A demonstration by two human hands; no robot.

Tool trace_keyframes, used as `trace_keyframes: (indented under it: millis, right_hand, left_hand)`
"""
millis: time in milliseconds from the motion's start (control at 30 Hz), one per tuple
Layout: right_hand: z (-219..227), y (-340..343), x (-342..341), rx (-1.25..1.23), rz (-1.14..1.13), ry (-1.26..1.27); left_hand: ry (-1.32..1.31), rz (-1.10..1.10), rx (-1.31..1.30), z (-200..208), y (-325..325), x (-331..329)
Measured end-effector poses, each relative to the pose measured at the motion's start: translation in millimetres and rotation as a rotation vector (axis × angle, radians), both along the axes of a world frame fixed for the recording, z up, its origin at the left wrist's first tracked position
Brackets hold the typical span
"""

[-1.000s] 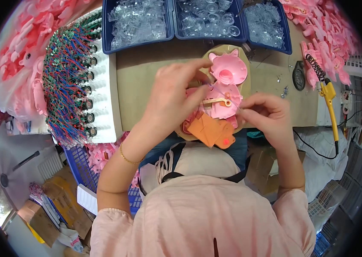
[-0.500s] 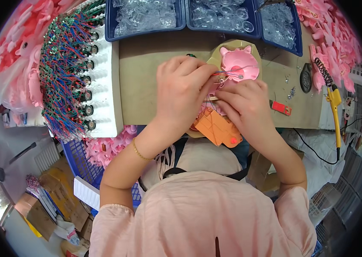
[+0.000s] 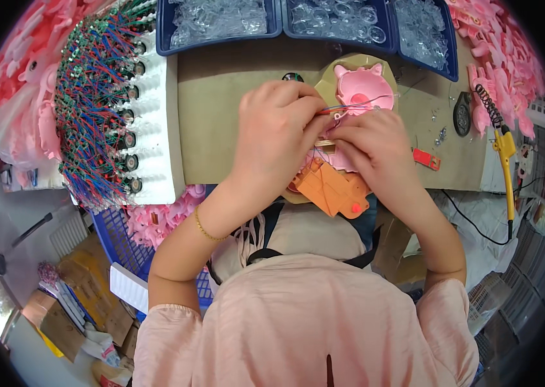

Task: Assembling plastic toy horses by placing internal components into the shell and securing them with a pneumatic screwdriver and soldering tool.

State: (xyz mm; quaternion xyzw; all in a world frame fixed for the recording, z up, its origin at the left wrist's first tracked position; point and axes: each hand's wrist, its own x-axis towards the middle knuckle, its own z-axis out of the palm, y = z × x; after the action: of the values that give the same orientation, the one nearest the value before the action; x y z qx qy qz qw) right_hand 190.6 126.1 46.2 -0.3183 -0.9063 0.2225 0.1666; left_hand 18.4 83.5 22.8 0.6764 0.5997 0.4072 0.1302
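A pink plastic shell [image 3: 368, 85] with two ears and a round hollow lies in a yellowish holder [image 3: 328, 80] in front of me. My left hand [image 3: 277, 132] is closed, pinching thin red and blue wires [image 3: 331, 110] that run over the shell's lower edge. Beside it my right hand [image 3: 375, 143] has its fingertips pressed together at the shell's narrow middle; what they hold is hidden. Below the fingers sits an orange plastic box [image 3: 331, 188] with thin wires across it and a red knob. Just beyond my left hand is a small dark round part [image 3: 292, 77].
Blue bins [image 3: 219, 26] of clear plastic parts line the back. Bundled wires with round black parts [image 3: 95, 116] lie on white foam [image 3: 163, 129] at left. On the right are a red piece [image 3: 426, 158], a black oval [image 3: 461, 115], a yellow soldering iron [image 3: 505, 151] and pink shells [image 3: 488, 39].
My right hand's fingertips have shifted slightly up and cover the wire ends that showed over the shell. My left hand stays nearly in place on the wires. The whole view has shifted a little.
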Motion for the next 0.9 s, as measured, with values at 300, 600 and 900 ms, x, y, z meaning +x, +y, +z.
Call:
trace_keyframes:
  millis: [300,600,900]
  right_hand:
    - [-1.6,-2.7,-3.8,0.063,-0.004,-0.077]
    - [28.8,-78.4,10.8,0.059,-0.260,-0.242]
    - [59.2,-36.3,17.6,-0.482,-0.089,-0.098]
  left_hand:
    - [-0.032,-0.006,0.046,-1.0,2.5,4.4]
    - [-0.477,0.051,-0.455,24.4,0.5,-9.2]
    - [-1.140,-0.122,-0.567,11.0,-4.0,-23.4]
